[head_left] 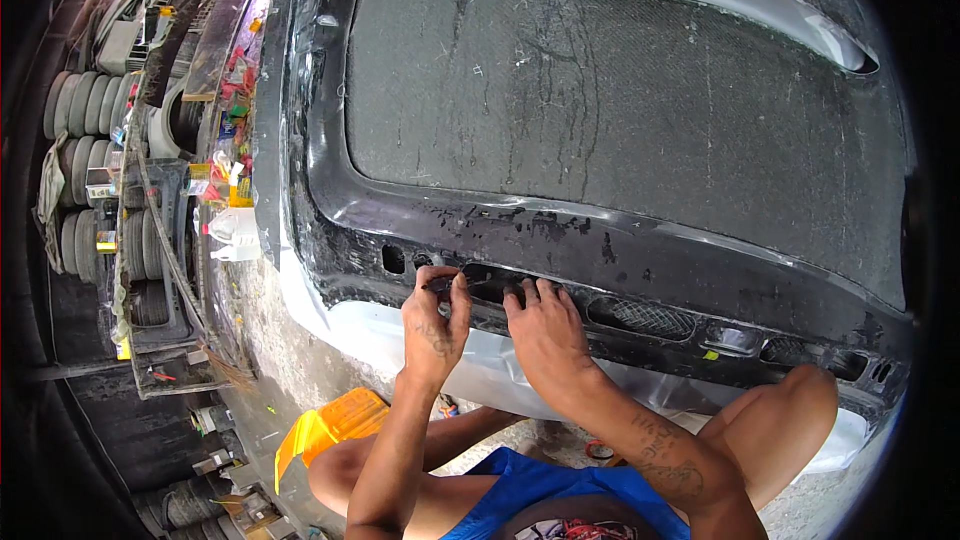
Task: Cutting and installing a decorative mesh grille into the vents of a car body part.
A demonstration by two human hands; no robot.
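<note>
A large black car hood [640, 240] lies in front of me with its ribbed underside up and a woven dark middle panel [620, 100]. My left hand [437, 328] is closed in a pinch over the hood's near border, beside a small hole. Between its thumb and fingers shows a slim dark thing [440, 284], too small to name. My right hand [548, 328] rests on the same border with its fingers apart, the fingertips at the edge of a long opening [484, 282]. It holds nothing that I can see.
Silvery-white sheeting [480, 368] hangs under the hood's near edge. Stacked tires [85, 105] and a cluttered rack stand at the left. An orange-yellow sheet [345, 420] lies beside my knee. A roll of tape [599, 450] lies on the floor between my legs.
</note>
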